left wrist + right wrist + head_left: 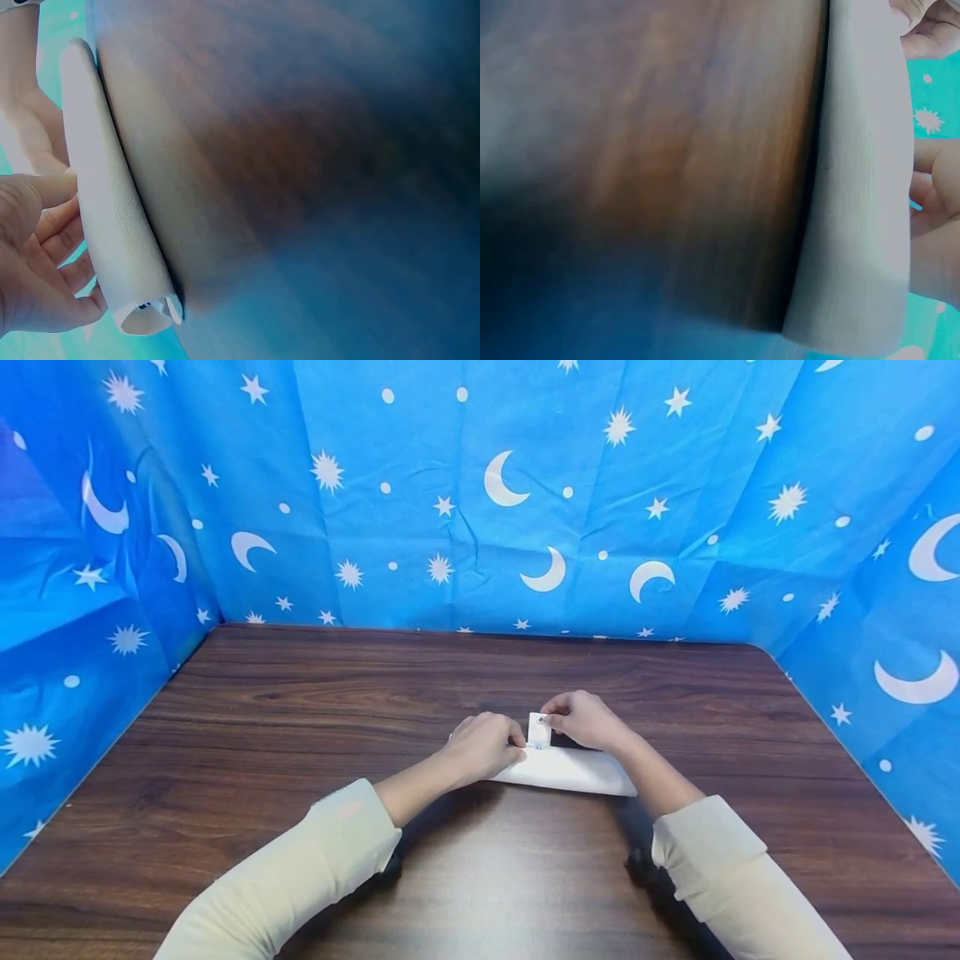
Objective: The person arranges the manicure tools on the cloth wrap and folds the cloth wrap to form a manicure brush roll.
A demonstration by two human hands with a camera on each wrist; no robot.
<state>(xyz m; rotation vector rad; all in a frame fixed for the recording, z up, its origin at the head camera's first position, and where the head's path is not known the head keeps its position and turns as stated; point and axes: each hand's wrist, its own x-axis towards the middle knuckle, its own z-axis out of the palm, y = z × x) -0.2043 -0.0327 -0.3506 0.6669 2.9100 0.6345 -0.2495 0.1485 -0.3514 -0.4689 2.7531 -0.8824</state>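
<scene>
A long white roll of ribbed cloth (pixel 570 768) lies on the table in front of me; the left wrist view shows the open end of the cloth (pixel 120 232) with small dark marks inside. My left hand (pixel 483 747) holds its left part, thumb and fingertips at the upper edge. A small white tag-like piece (pixel 537 728) with a dark dot stands up from the roll's far edge, and my right hand (pixel 585 720) pinches its right side. The right wrist view has the roll (pixel 859 195) hiding part of my right hand (pixel 937 217).
The dark wood-grain table (pixel 337 693) extends around the cloth on every side. A blue curtain (pixel 420 527) with white moons and stars hangs behind the table and along both sides.
</scene>
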